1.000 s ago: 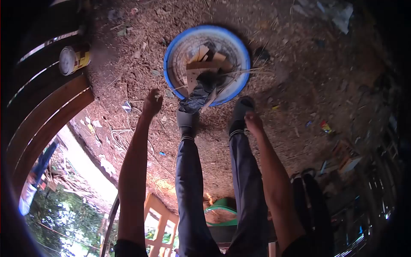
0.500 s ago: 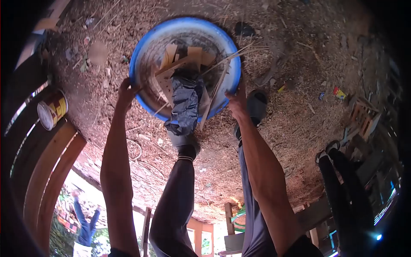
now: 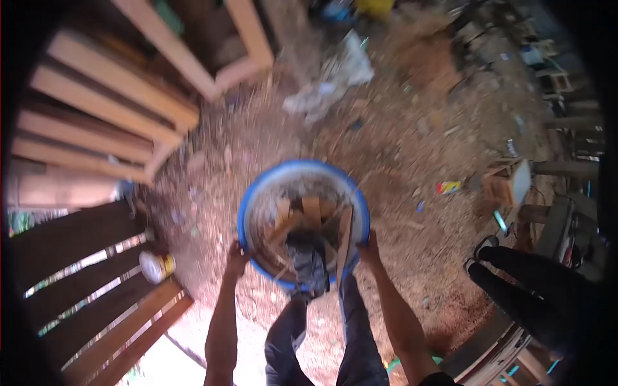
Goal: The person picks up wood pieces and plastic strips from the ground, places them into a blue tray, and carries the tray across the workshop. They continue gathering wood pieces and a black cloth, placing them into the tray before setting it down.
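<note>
A round basin with a blue rim (image 3: 246, 199) is gripped at both sides in front of my legs. My left hand (image 3: 237, 256) is closed on the rim's left side, and my right hand (image 3: 369, 249) is closed on its right side. Inside the basin lie several pieces of scrap wood (image 3: 311, 209) and a crumpled black plastic bag (image 3: 309, 262), which hangs over the near rim. One long wood strip (image 3: 345, 238) leans against the right wall. The basin's underside is hidden.
Wooden slats and frames (image 3: 109, 132) stand at the left, with a tin can (image 3: 156, 266) beside them. A whitish sack (image 3: 341, 71) lies ahead on the littered dirt floor. At the right are a small wooden crate (image 3: 505, 183) and another person's legs (image 3: 521, 283).
My view has swung upward and is blurred, bringing the slatted frames and sack into sight. The basin appears lower in view and nearer my legs, still in both hands.
</note>
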